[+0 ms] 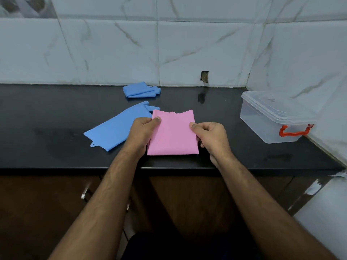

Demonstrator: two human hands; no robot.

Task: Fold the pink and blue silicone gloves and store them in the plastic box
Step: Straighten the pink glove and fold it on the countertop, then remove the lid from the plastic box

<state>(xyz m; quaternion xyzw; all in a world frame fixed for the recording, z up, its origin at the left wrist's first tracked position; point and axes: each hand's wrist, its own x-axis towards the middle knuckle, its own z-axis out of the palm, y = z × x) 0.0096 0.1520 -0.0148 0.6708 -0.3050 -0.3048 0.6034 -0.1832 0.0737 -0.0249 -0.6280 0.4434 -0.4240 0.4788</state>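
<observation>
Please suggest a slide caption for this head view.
Both hands pinch a folded pink glove beside two blue gloves.

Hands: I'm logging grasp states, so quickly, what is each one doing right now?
Left hand: pinches the left edge of the folded pink glove.
Right hand: pinches the glove's right edge.

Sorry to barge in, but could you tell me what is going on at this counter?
A person is folding silicone gloves. Both hands, left hand and right hand, pinch the side edges of a folded pink glove on the black counter. One blue glove lies flat and unfolded beside it, and a folded blue glove sits near the wall. The clear plastic box stands to the right with its lid on.
</observation>
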